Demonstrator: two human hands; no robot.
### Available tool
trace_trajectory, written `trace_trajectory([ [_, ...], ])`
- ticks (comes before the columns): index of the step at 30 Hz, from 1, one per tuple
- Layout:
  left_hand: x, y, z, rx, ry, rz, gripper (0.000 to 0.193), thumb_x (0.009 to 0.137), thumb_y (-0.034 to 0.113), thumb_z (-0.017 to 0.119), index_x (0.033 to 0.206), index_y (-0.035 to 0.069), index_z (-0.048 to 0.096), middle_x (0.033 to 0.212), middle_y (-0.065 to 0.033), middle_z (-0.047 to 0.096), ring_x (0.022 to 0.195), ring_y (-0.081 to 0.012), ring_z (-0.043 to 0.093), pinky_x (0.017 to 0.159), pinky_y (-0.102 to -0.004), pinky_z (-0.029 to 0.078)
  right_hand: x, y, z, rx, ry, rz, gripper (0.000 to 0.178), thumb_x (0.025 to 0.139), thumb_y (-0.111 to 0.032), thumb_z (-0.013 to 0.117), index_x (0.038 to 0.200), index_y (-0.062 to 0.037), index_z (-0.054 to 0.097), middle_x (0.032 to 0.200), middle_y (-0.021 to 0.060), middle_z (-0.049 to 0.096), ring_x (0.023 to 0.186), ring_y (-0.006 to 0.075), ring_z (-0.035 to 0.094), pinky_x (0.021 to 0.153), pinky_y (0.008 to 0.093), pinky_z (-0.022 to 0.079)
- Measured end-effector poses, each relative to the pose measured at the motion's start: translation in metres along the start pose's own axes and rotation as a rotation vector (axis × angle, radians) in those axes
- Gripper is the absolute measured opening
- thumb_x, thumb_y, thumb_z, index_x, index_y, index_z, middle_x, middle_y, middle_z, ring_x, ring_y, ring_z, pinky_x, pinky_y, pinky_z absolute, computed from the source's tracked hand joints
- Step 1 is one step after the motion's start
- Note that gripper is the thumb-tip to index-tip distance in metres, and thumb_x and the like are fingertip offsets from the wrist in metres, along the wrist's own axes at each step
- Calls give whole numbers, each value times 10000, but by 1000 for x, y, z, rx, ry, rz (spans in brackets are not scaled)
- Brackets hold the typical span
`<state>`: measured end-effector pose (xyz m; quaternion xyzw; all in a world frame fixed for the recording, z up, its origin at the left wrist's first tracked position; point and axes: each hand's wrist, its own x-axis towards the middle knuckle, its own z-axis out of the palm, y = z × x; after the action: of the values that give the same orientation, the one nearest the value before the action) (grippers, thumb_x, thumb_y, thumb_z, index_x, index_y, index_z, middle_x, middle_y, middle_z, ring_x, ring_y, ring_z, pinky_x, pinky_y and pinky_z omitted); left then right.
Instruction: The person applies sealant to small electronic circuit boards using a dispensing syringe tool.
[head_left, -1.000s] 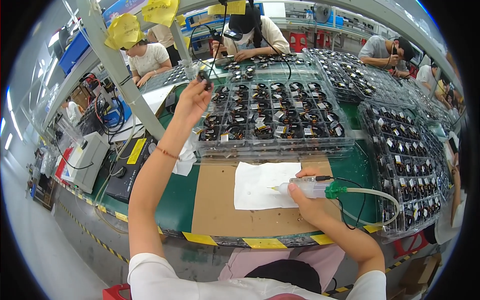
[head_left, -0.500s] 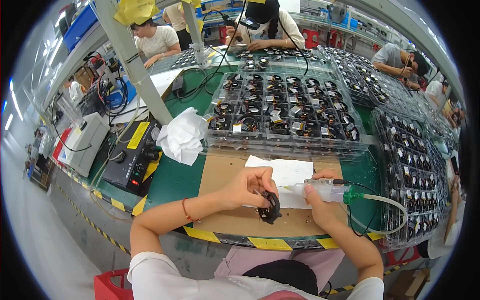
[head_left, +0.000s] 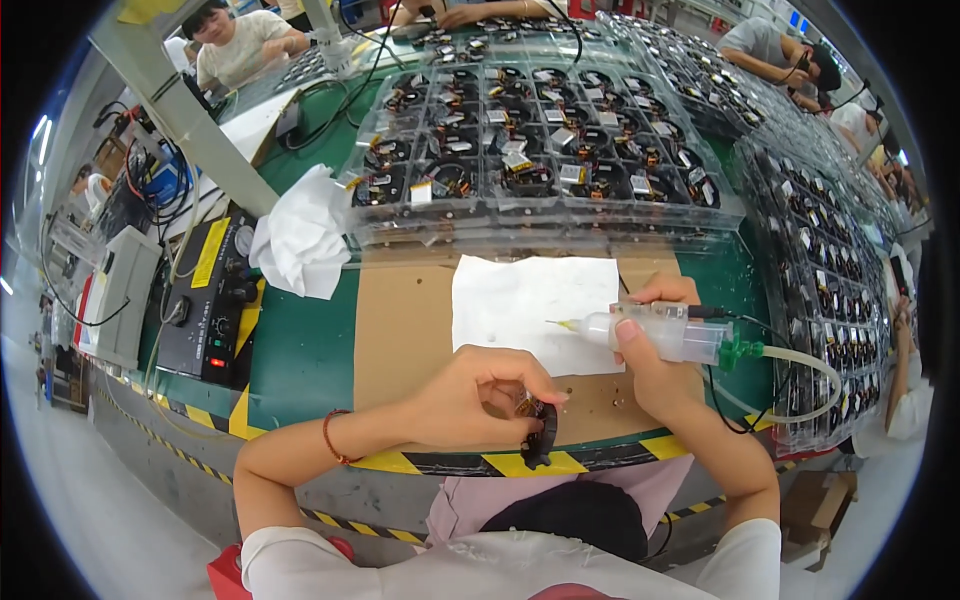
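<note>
Green bench (head_left: 300,375) carries 1 brown cardboard sheet (head_left: 400,315), crumpled tissue (head_left: 300,235), clear trays (head_left: 500,222), black box (head_left: 200,325).

Left head-worn fisheye — facing forward and down, bench (head_left: 305,355) near

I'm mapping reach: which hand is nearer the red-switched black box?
Left. The left hand is right of the black box; the right hand, holding the syringe, is farther right.

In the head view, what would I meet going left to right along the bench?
Pale grey machine, black control box, crumpled white sheet, left hand holding a black part, right hand, green syringe fitting, stacked trays.
</note>
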<state>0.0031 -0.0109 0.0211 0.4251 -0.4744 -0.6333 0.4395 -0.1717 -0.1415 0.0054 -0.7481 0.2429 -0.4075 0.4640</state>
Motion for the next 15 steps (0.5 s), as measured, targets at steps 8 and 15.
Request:
trace_trajectory([
  [8, 0, -10, 2, 158, 20, 186, 278, 691, -138, 555, 932, -2, 583, 988, -94, 519, 901, -149, 552, 708, -226, 485, -1, -4, -3, -2, 1, 26, 324, 789, -204, 592, 977, -80, 360, 836, 104, 527, 564, 108, 499, 487, 219, 421],
  [15, -2, -7, 2, 257, 42, 188, 283, 685, -128, 547, 936, -3, 581, 947, -76, 521, 857, -122, 540, 702, -226, 485, -2, 1, 0, 107, 18, -25, 345, 788, -240, 601, 976, -69, 368, 875, 60, 412, 677, 144, 534, 438, 220, 427],
])
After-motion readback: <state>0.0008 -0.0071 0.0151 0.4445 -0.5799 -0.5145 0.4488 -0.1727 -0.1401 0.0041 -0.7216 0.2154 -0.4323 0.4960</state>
